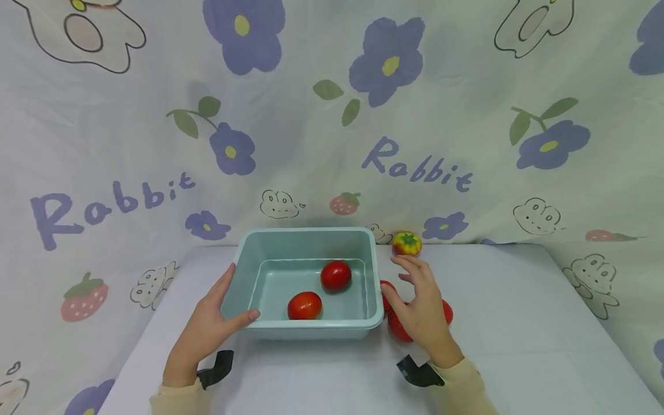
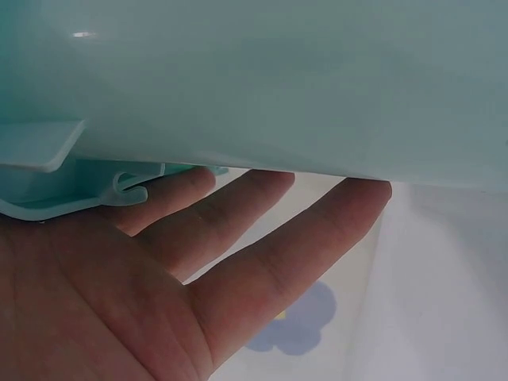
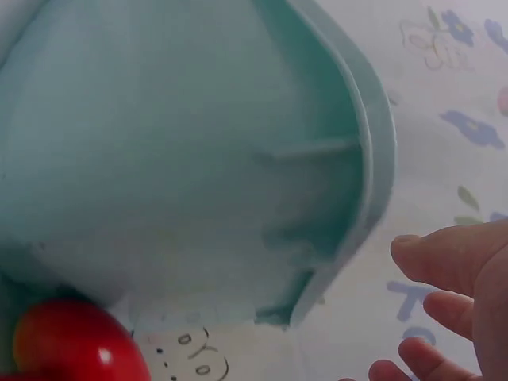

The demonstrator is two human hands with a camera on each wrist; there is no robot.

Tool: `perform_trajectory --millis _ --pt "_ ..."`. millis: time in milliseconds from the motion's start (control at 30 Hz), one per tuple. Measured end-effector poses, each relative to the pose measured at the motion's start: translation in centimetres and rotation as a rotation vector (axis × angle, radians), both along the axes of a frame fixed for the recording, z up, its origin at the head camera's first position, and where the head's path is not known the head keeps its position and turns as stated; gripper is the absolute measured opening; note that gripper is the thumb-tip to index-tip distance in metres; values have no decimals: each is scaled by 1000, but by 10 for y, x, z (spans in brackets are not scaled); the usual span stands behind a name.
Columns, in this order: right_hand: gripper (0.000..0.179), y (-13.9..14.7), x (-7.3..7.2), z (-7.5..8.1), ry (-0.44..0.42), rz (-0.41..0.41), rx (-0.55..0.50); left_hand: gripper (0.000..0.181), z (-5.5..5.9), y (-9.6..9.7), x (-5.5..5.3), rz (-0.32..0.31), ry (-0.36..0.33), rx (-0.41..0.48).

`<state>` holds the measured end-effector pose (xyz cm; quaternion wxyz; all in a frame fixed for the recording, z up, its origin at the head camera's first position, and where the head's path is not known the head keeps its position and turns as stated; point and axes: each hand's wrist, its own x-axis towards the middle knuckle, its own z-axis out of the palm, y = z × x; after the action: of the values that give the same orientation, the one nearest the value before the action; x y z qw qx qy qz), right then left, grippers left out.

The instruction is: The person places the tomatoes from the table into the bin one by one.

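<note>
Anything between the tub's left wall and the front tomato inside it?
Nothing: the head view shows bare floor from the tub's left wall to the front tomato.

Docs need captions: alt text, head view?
A left hand grips the left side of a pale teal bin holding two red fruits. The right hand hovers by the right side, partly hiding more red fruits on a white table; a red-yellow fruit sits farther back.

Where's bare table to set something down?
Free: white table right of the right hand and red tomatoes; also in front of the blue bin, between the sleeves. Crowded: the bin's right side, around those tomatoes; the left hand holds its left.
</note>
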<state>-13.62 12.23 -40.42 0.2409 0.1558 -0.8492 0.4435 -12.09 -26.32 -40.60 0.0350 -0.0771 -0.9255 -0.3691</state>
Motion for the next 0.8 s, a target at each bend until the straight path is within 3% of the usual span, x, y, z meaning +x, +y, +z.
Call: perform_trajectory --millis 167,333,800 --pt "59 14 -4 -2 -16 -46 11 99 0 -1 0 -2 6 6" --pt "59 27 -6 -6 -89 -99 17 98 1 0 0 -5 10 8" --pt "60 63 -14 -14 -252 -107 85 99 1 0 0 2 -3 8"
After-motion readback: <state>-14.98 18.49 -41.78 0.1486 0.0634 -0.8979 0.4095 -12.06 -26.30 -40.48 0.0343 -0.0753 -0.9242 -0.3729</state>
